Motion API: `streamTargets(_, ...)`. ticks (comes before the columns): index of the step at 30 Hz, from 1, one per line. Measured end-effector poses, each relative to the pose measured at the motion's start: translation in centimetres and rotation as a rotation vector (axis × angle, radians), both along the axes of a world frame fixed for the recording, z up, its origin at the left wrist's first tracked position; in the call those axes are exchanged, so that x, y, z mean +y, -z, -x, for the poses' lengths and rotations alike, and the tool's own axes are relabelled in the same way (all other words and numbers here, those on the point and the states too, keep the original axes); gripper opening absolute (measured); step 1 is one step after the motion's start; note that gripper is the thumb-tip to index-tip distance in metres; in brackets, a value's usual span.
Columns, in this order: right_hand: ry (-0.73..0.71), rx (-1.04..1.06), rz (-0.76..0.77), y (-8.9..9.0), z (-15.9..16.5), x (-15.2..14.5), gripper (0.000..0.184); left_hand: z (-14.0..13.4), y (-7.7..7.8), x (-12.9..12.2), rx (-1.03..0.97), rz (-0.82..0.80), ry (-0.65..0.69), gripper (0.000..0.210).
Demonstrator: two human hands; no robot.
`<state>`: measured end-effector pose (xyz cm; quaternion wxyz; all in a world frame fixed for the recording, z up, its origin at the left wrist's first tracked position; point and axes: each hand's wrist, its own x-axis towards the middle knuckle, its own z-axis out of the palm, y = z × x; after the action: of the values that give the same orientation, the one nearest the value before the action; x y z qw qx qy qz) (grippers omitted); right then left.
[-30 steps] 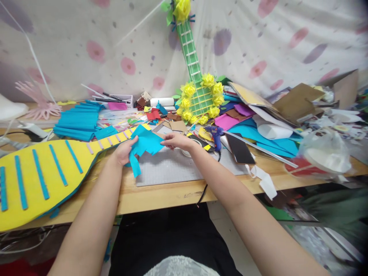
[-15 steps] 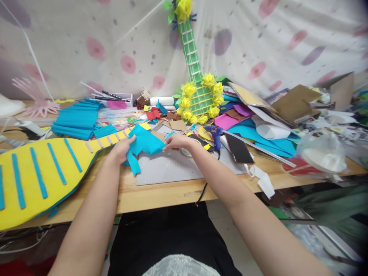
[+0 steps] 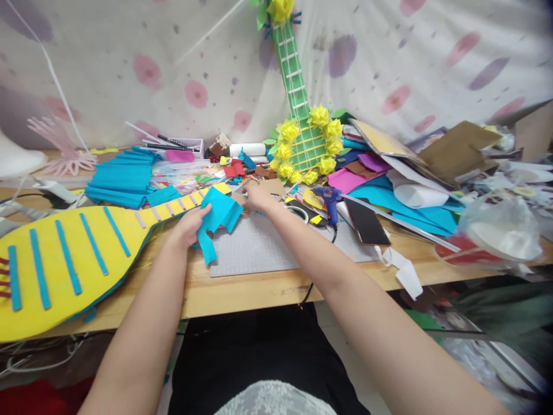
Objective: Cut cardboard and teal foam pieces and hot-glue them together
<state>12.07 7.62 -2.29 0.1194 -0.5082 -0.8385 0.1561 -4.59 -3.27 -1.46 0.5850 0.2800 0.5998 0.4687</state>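
Note:
A piece of bright blue crepe paper (image 3: 220, 210), with a strip hanging down from it, is gripped by my left hand (image 3: 194, 225) above the grey cutting mat (image 3: 250, 253). My right hand (image 3: 258, 199) is just past the paper's right edge, among scraps at the back of the mat. Its fingers are curled, and what they hold is hard to make out. To the left lies a yellow cut-out lute shape (image 3: 69, 259) with blue strips across it; its narrow neck runs behind the blue paper.
A blue glue gun (image 3: 330, 202), a tape roll (image 3: 298, 214) and a dark phone (image 3: 367, 222) lie to the right. A green paper guitar with yellow flowers (image 3: 305, 138) leans at the back. Folded blue paper (image 3: 118, 178) sits back left; a bag-covered tub (image 3: 492, 236) stands right.
My right hand has let go of the blue paper's right corner and moved back and left toward the scraps. My left hand keeps hold of the paper. The view has shifted slightly.

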Motion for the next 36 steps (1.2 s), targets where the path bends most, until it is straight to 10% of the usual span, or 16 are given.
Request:
streamTargets(5, 0.217, 0.428, 0.068, -0.8, -1.3, -0.2, 0.008, -0.5, -0.1, -0.2, -0.113, 0.001, 0.06, 0.027)
streamTargets(10, 0.293, 1.199, 0.541, -1.6, -2.4, -2.9, 0.017, -1.4, -0.2, -0.2, -0.276, -0.038, 0.08, 0.042)
streamTargets(21, 0.067, 1.459, 0.889, 0.9, -2.1, -6.0, 0.033, -2.7, 0.1, -0.4, -0.473, -0.232, 0.134, 0.049)
streamTargets(36, 0.24, 1.219, 0.37, 2.3, -2.4, -5.3, 0.033, -2.9, 1.0, -0.1, -0.411, -0.241, 0.124, 0.049)
